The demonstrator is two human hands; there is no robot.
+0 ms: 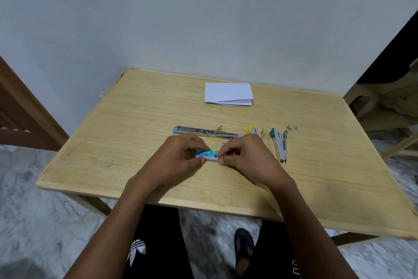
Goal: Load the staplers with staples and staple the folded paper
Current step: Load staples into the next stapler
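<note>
Centrally: left hand (181,156) grips staple box (209,154); right hand (248,157) fingers (226,150) seemingly pinch its end.

One wide-angle camera, worn on the person's head, looks forward and steeply down over a wooden desk (135,120) pushed against a pale wall (203,18). It sits just behind the desk's near edge, close enough that both forearms run up from the bottom of the frame. The left hand (178,158) and right hand (246,154) hold a small staple box (209,154) just below centre. The wall fills the upper third of the frame. Marble floor (34,222) and the wearer's legs (158,244) line the bottom. The lens bows the desk's edges near the frame's sides.
</note>
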